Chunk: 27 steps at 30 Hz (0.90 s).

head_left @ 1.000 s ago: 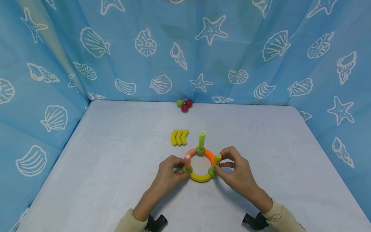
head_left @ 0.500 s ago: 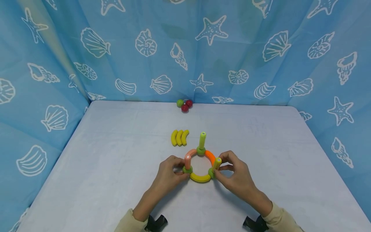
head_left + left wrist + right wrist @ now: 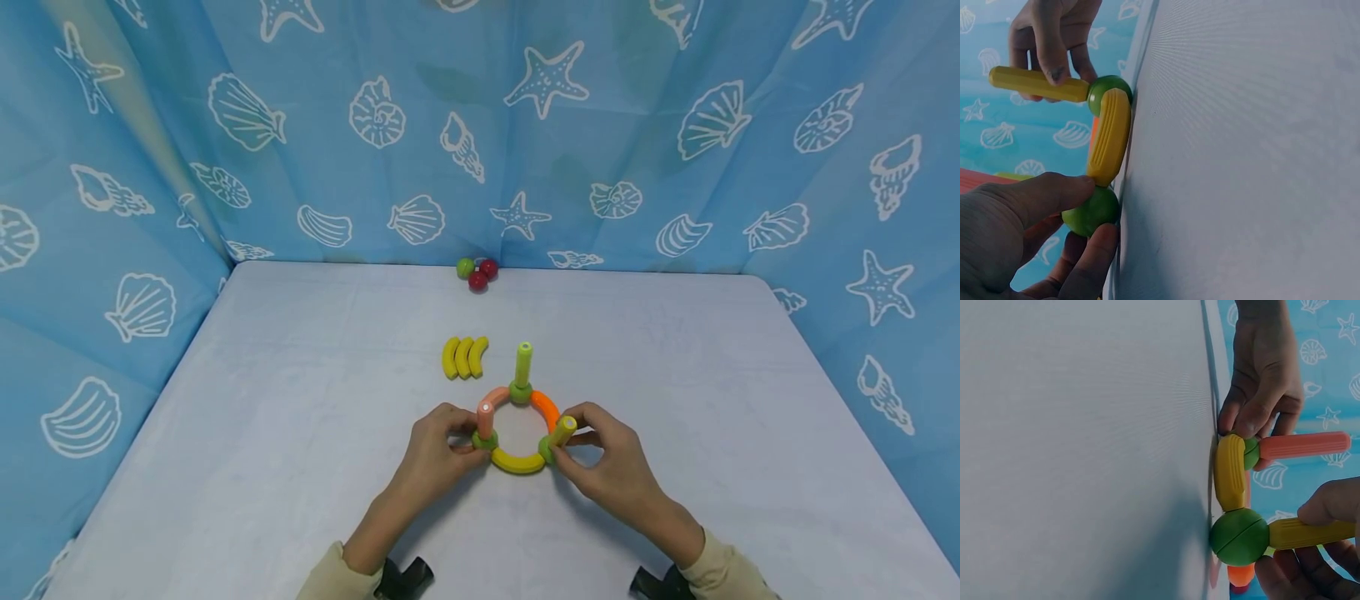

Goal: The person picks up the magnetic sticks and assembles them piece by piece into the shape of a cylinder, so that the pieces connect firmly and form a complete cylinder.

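Observation:
A ring of curved pieces, yellow (image 3: pixel 519 464), orange (image 3: pixel 546 407) and salmon (image 3: pixel 497 394), lies on the table, joined by green balls. My left hand (image 3: pixel 435 446) grips the left green ball (image 3: pixel 1094 212), thumb and fingers on either side. From that ball a salmon rod (image 3: pixel 486 419) stands up. My right hand (image 3: pixel 611 454) pinches a yellow rod (image 3: pixel 1310 534) rising from the right green ball (image 3: pixel 1239 537), and this rod leans to the right. At the back ball (image 3: pixel 520 392), a light-green rod (image 3: pixel 523 363) stands nearly upright, untouched.
Several yellow curved pieces (image 3: pixel 465 357) lie side by side just behind the ring. By the far table edge sit one green ball (image 3: pixel 465 267) and two red balls (image 3: pixel 477 282). A blue seashell curtain (image 3: pixel 465 125) borders the white table (image 3: pixel 300 358).
The yellow rod in my right hand has tilted further to the right, and that hand has shifted slightly down with it. My left hand has stayed on its green ball.

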{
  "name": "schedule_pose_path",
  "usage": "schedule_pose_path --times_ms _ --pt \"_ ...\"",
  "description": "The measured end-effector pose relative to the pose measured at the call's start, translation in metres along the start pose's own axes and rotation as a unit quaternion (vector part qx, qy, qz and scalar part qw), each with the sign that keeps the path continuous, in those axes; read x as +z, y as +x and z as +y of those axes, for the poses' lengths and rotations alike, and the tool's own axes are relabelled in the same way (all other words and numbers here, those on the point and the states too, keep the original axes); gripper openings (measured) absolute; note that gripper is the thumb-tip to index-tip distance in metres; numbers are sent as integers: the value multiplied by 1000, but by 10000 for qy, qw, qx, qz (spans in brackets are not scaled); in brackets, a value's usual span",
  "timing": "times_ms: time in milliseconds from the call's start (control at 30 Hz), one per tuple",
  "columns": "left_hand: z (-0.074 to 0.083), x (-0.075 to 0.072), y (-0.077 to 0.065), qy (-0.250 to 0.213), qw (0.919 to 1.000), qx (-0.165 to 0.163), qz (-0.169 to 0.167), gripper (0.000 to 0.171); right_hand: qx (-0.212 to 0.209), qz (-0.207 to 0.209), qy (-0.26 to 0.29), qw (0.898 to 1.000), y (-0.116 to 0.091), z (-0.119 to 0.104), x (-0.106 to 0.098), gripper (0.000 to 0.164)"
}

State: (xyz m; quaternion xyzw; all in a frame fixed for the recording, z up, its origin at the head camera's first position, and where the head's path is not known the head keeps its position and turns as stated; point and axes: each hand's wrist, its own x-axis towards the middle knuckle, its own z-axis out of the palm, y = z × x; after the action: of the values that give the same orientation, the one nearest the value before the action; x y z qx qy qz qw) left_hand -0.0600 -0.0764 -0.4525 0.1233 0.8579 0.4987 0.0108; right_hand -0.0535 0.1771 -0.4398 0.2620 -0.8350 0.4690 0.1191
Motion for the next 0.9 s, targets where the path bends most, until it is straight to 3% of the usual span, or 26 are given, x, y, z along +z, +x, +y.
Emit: schedule_pose_path --times_ms 233,900 --pt "-2 0 0 -37 10000 27 11 28 -96 -104 -194 9997 -4 4 2 40" --pt "-3 1 0 60 9998 156 76 29 730 -309 -468 9958 -7 6 8 36"
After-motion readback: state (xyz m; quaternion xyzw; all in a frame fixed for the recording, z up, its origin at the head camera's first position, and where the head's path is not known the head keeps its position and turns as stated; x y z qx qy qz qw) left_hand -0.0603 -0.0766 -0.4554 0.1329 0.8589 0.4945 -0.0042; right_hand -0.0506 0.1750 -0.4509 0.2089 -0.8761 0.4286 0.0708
